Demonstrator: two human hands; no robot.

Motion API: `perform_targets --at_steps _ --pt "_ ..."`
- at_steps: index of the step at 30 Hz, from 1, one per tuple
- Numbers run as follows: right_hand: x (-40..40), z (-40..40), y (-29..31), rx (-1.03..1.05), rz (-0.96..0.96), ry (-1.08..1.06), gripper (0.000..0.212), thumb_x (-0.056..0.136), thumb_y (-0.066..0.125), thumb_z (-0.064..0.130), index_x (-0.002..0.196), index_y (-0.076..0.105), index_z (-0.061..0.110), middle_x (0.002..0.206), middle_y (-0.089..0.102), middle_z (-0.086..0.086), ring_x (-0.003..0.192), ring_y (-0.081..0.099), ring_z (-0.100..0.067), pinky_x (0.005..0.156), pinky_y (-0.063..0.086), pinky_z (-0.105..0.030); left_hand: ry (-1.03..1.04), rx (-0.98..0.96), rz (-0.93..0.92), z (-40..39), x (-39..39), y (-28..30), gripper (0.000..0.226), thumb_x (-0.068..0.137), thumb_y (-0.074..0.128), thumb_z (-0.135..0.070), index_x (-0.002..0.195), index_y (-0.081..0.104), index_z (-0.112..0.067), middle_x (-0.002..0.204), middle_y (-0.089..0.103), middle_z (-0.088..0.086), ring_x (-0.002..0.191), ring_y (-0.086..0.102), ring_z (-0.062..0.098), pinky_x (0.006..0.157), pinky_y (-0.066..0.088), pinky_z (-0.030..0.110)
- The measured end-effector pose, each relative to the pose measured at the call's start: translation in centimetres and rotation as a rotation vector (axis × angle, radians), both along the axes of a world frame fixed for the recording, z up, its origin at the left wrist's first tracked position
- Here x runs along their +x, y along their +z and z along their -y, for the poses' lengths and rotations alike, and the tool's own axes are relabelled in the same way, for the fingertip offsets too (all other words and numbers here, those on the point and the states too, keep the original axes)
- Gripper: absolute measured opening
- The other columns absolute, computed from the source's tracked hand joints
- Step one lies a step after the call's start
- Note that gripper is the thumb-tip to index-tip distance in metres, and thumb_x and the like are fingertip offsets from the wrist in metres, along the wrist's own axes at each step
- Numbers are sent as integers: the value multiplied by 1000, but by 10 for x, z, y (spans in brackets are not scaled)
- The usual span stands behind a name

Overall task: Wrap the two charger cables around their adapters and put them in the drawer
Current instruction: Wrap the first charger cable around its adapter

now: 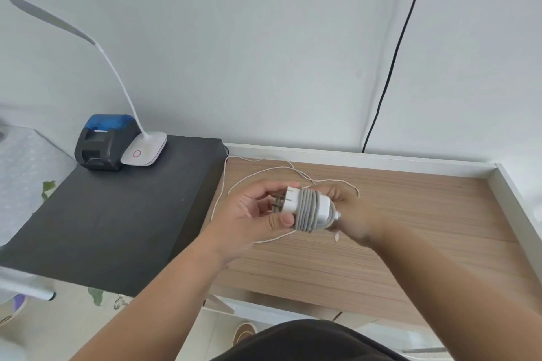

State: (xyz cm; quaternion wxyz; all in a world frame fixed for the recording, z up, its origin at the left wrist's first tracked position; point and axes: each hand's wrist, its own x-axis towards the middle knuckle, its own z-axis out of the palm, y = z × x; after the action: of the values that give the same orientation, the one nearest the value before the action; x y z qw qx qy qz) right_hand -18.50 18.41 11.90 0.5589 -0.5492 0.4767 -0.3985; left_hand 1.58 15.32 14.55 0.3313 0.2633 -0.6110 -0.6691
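While the wrapped charger lies crosswise between both hands, the scene runs from a dark side table (117, 214) at the far left, carrying a small black and blue printer (102, 142) and a white desk lamp (145, 151), to the wooden desk (410, 214) with its raised white rim on the right. Over the near left part of that desk the left hand (252, 211) is closed on the prong end of the white adapter (308, 205), thumb below and fingers above, the metal prongs pointing left into its palm. The adapter's long axis runs left to right, tipped a little down at the right. Grey cable (306, 209) is coiled in neat turns around its middle. The right hand (349, 208) sits behind and at the right end, fingers curled against the coil; whether it pinches the cable's end or merely steadies it I cannot tell, since the adapter hides the fingertips. A short white plug tip pokes out below that end.

Behind and under the hands a thin white cable (255, 176) lies loose in wide loops on the desk, untouched; its adapter is not visible. No drawer shows clearly. Judging by this, one charger is nearly done, and the left hand is better placed to carry it off. Open desk lies to the right.
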Motion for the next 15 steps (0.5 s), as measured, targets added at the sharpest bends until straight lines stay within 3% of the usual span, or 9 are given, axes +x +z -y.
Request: perform_targets --at_steps 3,6,9,12,15 --pt "26 -8 -14 127 180 -68 34 83 49 24 49 48 23 43 29 5 39 20 -7 41 15 -17 119 141 -164 0 -7 -6 55 57 92 -36 106 72 -20 100 70 -1 91 65 13 78 55 28" --pt "45 -13 -16 122 247 -123 48 100 44 27 53 51 23 41 30 9 35 21 -5 36 17 -15 249 249 -225 2 -14 -10 47 74 81 -16 115 62 -5 102 67 10 90 66 21 75 56 27" --pt "52 -14 -13 49 -9 -223 49 103 39 26 62 67 27 44 30 14 40 26 -3 42 25 -16 350 305 -188 4 -18 -13 47 77 67 -12 122 58 2 104 64 17 89 64 22 73 56 24" --pt "52 -15 -13 -11 -356 -262 40 100 44 32 66 52 11 44 33 11 44 31 -5 48 27 -22 425 304 -149 5 -21 -20 47 76 69 -16 119 61 0 97 70 11 86 66 20 75 52 26" --pt "54 -15 -8 0 -477 -264 41 99 43 35 66 49 12 45 36 7 43 35 -6 45 27 -20 473 305 -122 6 -27 -24 31 84 66 -10 114 64 -2 85 73 2 76 67 12 71 51 22"
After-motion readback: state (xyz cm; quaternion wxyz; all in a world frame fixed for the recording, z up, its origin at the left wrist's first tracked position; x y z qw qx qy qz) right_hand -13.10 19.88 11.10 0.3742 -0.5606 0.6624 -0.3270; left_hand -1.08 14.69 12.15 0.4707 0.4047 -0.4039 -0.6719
